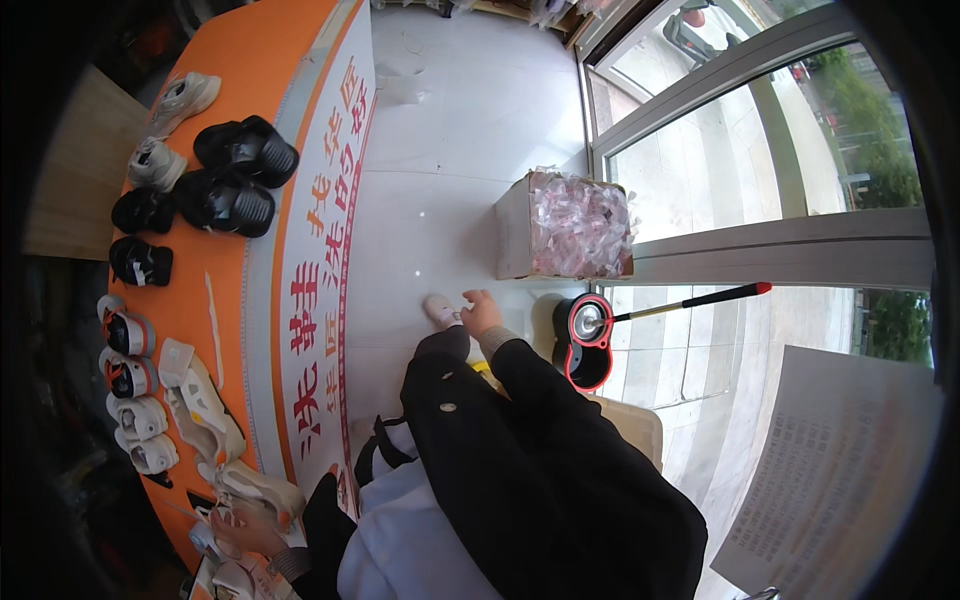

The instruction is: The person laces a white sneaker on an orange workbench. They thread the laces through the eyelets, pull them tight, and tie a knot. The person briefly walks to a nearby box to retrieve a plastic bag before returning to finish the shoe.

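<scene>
Cream sneaker [262,488] at the near end of the orange counter [185,290], low on the left of the view, touching or just beside the left hand [252,532]; impossible to tell which. Left fingers bent among pale shoe parts, with the actual grip too small and blurred to judge. For good handling, probably best to take hold of the firm heel or sole rather than any loose lacing, to lift clear of the second pale shoe [237,580] just below, and to avoid nudging the longer pale shoe [205,415] farther up. Better, too, to bring both hands over for steadier support in any turning. Left arm stretched out sideways in a dark sleeve [322,530], palm direction unclear. Right hand [483,312] well apart from the counter, poised over the pale floor [420,200], nothing held, fingers loosely half-curled, forearm extended forward. Farther out, a carton [513,235] of crumpled clear wrapping, and a black, red-rimmed mop bucket [563,340] nearby.
</scene>
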Demonstrator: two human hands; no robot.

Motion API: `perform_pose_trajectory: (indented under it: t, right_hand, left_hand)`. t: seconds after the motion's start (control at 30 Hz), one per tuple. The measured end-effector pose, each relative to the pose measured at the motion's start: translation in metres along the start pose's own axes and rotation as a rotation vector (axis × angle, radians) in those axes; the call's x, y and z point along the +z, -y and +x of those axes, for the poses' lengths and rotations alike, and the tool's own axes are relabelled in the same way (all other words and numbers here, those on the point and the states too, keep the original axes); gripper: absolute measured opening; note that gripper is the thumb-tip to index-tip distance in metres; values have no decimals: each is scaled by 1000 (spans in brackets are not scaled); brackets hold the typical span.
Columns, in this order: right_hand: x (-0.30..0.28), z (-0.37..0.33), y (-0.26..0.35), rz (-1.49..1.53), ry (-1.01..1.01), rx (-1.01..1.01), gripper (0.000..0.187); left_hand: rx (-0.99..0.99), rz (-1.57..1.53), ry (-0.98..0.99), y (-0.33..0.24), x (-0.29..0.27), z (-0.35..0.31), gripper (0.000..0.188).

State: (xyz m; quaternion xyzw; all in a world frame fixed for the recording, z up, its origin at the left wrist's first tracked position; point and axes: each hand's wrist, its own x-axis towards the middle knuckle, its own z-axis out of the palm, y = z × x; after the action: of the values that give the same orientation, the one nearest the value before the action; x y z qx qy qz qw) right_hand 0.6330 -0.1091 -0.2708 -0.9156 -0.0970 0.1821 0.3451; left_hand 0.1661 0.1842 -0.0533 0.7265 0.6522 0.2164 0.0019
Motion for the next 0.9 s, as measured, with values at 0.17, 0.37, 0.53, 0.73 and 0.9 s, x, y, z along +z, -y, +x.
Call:
perform_pose_trajectory:
  t: [0.17, 0.37, 0.53, 0.73, 0.9]
  right_hand:
    - [-53, 87, -196, -80, -213, 563, 40]
    - [-103, 154, -315, -88, -306, 840, 65]
    - [-96, 209, -340, 204, -397, 901, 83]
    - [-44, 225, -403, 519, -575, 858, 78]
    - [-66, 243, -341, 456, -138, 552, 60]
  left_hand:
    - [303, -38, 161, -109, 37, -74, 34]
    - [425, -138, 648, -250, 50, -142, 25]
    - [462, -32, 796, -266, 56, -153, 23]
    - [527, 41, 952, -322, 84, -149, 21]
    - [463, 66, 966, -326, 75, -166, 22]
